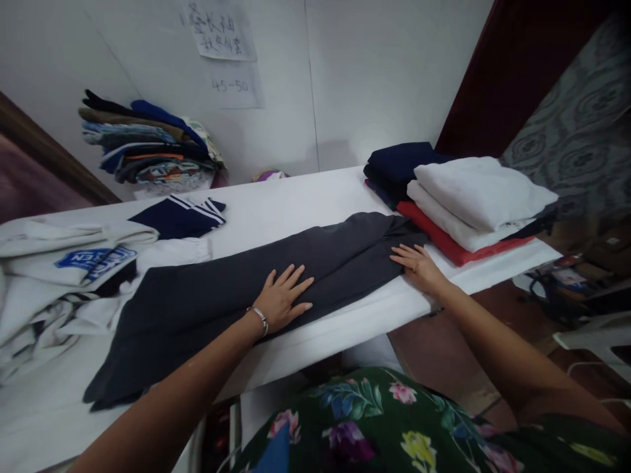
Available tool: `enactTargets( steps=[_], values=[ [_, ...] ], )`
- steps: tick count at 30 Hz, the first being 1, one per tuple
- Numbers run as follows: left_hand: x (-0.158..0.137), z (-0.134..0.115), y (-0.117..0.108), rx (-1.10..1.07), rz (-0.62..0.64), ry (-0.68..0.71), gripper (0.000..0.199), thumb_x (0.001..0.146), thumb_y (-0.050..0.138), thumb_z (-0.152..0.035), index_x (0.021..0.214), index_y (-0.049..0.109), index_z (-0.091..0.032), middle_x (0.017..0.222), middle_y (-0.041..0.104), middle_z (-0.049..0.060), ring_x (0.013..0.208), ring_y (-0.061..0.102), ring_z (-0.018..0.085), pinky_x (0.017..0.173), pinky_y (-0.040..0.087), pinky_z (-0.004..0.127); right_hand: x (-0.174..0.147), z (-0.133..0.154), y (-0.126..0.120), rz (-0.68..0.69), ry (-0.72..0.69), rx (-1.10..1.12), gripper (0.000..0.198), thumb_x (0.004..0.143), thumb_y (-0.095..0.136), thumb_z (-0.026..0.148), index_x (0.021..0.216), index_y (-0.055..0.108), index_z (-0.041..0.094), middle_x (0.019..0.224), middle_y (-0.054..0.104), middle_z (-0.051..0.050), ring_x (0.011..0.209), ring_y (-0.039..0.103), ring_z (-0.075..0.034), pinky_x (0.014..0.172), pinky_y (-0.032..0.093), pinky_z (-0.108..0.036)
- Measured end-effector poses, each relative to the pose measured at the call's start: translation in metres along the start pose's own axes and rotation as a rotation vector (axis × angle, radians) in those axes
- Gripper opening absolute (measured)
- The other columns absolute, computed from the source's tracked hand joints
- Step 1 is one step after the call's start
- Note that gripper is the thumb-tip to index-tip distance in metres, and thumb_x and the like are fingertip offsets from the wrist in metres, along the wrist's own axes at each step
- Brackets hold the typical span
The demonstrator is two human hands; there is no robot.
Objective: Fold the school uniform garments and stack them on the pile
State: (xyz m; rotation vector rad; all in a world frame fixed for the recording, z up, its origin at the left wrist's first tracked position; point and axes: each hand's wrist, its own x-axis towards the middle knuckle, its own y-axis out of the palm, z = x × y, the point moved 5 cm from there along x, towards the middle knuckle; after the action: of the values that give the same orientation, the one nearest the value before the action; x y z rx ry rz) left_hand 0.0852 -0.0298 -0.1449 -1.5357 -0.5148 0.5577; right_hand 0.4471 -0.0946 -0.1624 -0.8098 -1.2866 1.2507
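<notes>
One long dark-grey cloth garment [211, 289], flat along the front edge of a white-covered table [315, 197]. Left hand [282, 299] palm-down on it, fingers spread, holding nothing; right hand [417, 264] at its right end, fingers slightly parted, grip impossible to tell. Near the right edge, stacked white, red and navy folded clothes [480, 197].

The head-worn camera looks from above, forward and down past the flowered shirt [362, 420] (cut off by the bottom edge) to the left hand [282, 299] and right hand [418, 266], both near. The table [296, 203] slants across the middle; the wall [374, 79] behind shows at the top.
</notes>
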Motion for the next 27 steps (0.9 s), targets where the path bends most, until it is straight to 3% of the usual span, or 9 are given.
enactTargets(
  steps=[3,6,10,13,16,20,23,27],
  values=[
    [-0.001,0.0,0.001,0.0,-0.014,0.002,0.06,0.088,0.042,-0.056,0.143,0.035,-0.033,0.155,0.021,0.006,0.142,0.017,0.03,0.11,0.014,0.058,0.0,0.009,-0.007,0.016,0.036,0.011,0.069,0.066,0.042,0.003,0.13,0.054,0.028,0.142,0.046,-0.004,0.136,0.033,-0.026,0.107,0.022,-0.059],
    [-0.002,-0.001,0.001,-0.004,-0.022,0.011,0.062,0.087,0.044,-0.057,0.143,0.035,-0.032,0.155,0.021,0.007,0.141,0.017,0.031,0.109,0.014,0.059,0.013,0.041,-0.025,-0.066,-0.019,0.047,0.065,0.072,0.041,0.007,0.132,0.052,0.028,0.146,0.039,-0.003,0.14,0.024,-0.025,0.109,0.02,-0.057],
    [-0.003,-0.001,0.0,-0.014,-0.048,0.013,0.062,0.086,0.045,-0.058,0.142,0.037,-0.032,0.154,0.023,0.008,0.141,0.019,0.032,0.11,0.013,0.059,0.049,0.102,-0.041,-0.123,-0.148,0.061,0.047,0.089,0.041,0.029,0.135,0.048,0.028,0.151,0.029,-0.004,0.142,0.018,-0.026,0.111,0.017,-0.055],
    [-0.004,-0.002,-0.001,-0.012,-0.05,0.013,0.063,0.086,0.045,-0.059,0.142,0.037,-0.032,0.154,0.023,0.008,0.141,0.019,0.032,0.11,0.013,0.058,0.08,0.132,-0.032,-0.103,-0.19,0.018,0.049,0.093,0.038,0.045,0.138,0.045,0.028,0.154,0.024,-0.005,0.142,0.014,-0.027,0.112,0.015,-0.055],
    [-0.005,-0.004,-0.002,-0.008,-0.038,0.009,0.064,0.086,0.044,-0.059,0.142,0.036,-0.03,0.154,0.023,0.009,0.141,0.018,0.032,0.109,0.014,0.059,0.099,0.132,-0.001,-0.007,-0.148,-0.035,0.059,0.092,0.034,0.055,0.14,0.042,0.023,0.152,0.028,-0.01,0.141,0.019,-0.029,0.112,0.015,-0.054],
    [-0.007,-0.008,0.001,-0.002,-0.036,0.013,0.065,0.086,0.043,-0.06,0.143,0.036,-0.029,0.154,0.023,0.01,0.141,0.017,0.032,0.109,0.012,0.06,0.102,0.114,0.037,0.102,-0.077,-0.058,0.065,0.092,0.028,0.058,0.143,0.036,0.018,0.149,0.034,-0.012,0.139,0.026,-0.027,0.111,0.02,-0.05],
    [-0.008,-0.008,0.002,-0.007,-0.072,0.022,0.065,0.087,0.04,-0.062,0.143,0.035,-0.029,0.154,0.024,0.009,0.141,0.016,0.032,0.11,0.011,0.059,0.099,0.107,0.043,0.122,-0.074,-0.048,0.065,0.092,0.027,0.059,0.144,0.035,0.021,0.15,0.033,-0.01,0.139,0.025,-0.027,0.112,0.019,-0.049],
    [-0.009,-0.008,0.004,-0.032,-0.087,0.032,0.067,0.087,0.035,-0.064,0.143,0.034,-0.028,0.154,0.024,0.01,0.141,0.016,0.032,0.11,0.011,0.059,0.103,0.12,0.031,0.139,-0.024,-0.02,0.064,0.091,0.027,0.059,0.142,0.038,0.021,0.149,0.034,-0.011,0.139,0.026,-0.029,0.11,0.02,-0.055]
  ],
)
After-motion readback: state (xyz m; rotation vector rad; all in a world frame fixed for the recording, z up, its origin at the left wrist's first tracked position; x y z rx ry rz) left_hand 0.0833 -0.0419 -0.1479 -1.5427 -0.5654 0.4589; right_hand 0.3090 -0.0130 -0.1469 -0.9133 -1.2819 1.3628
